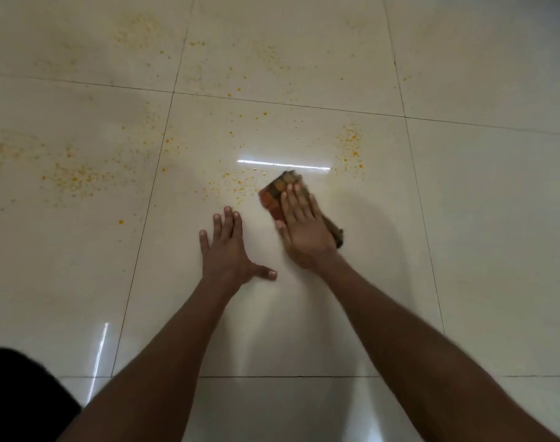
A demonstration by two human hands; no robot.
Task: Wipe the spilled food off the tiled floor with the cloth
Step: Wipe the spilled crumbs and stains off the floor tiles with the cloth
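A folded brown and orange cloth lies flat on the cream tiled floor near the middle of the view. My right hand presses down on it with straight fingers, and the hand is a little blurred. My left hand rests flat on the bare tile just left of the cloth, fingers spread. Yellow-orange spilled food is scattered in specks and smears beyond and to the left of the cloth, with a denser patch of spilled food further left.
A bright strip of reflected light lies on the tile just beyond the cloth. Dark grout lines cross the floor. A dark shape, likely my clothing, fills the bottom left corner.
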